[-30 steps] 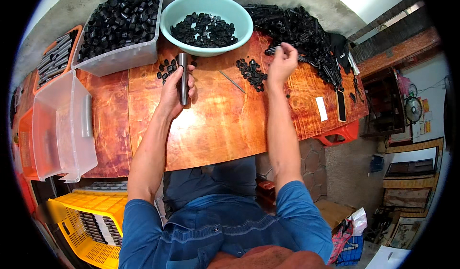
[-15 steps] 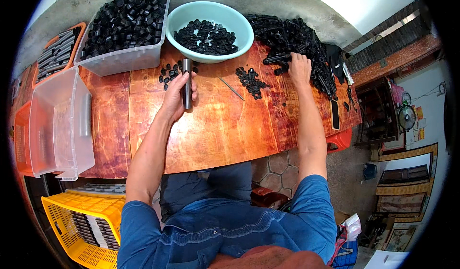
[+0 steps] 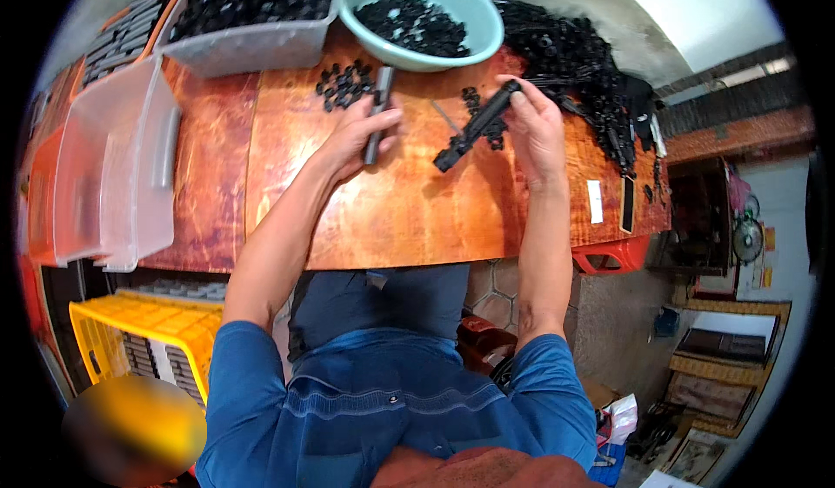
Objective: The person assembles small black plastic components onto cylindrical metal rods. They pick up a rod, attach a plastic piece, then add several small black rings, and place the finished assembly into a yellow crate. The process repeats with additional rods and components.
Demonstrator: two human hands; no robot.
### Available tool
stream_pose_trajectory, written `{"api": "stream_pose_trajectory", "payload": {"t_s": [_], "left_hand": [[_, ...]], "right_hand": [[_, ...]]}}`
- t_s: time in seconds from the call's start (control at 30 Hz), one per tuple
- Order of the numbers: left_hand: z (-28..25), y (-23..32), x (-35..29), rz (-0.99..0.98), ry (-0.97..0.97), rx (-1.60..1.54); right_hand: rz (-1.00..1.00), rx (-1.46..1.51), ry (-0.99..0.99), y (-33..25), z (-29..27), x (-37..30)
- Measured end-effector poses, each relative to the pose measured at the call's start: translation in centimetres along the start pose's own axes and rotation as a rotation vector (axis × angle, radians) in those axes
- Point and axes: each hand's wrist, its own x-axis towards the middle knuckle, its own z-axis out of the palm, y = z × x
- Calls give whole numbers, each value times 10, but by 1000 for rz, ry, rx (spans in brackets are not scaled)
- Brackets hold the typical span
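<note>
Left hand (image 3: 357,133) is sitting at 11 o'clock from picture centre, wrapping a dark tube (image 3: 382,95); thumb is lying across it and fingers are closing around the far side. Tube is standing nearly in line with 12 and 6, top end leaning slightly toward 1.

Right hand (image 3: 539,131) is holding at 1 o'clock, thumb and fingers pinching the upper end of a black rod (image 3: 480,124). Rod is slanting, thick end pointing toward 7 and appearing raised off the wooden table (image 3: 348,236). It is overlapping small black pieces (image 3: 497,137) in view; can't tell about contact.

Handling well, my judgement: pinch at one end is leaving the rod's thick end free to swing, so firm thumb pressure and a steady wrist should help. Tube looks smooth, so a full wrap beats a fingertip hold. Best keeping both ends of the tube free of fingers and the rod high enough to miss the loose pieces and the thin stick (image 3: 446,116).

Around: mint bowl (image 3: 396,56) is resting at 12, clear bin (image 3: 252,51) with black caps at 11, black heap (image 3: 600,110) between 1 and 2, phone (image 3: 627,205) near 3.
</note>
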Motion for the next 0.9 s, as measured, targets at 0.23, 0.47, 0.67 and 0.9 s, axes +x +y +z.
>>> {"api": "stream_pose_trajectory", "payload": {"t_s": [0.23,0.47,0.67,0.9], "left_hand": [[10,9,-7,-29,-77,155],[8,17,-6,-16,-10,127],[6,12,-1,137,185,0],[-4,8,4,187,299,-67]], "right_hand": [[113,105,-97,65,58,16],[121,170,-46,85,74,26],[53,-34,-36,110,80,8],[84,-31,-135,117,97,0]]}}
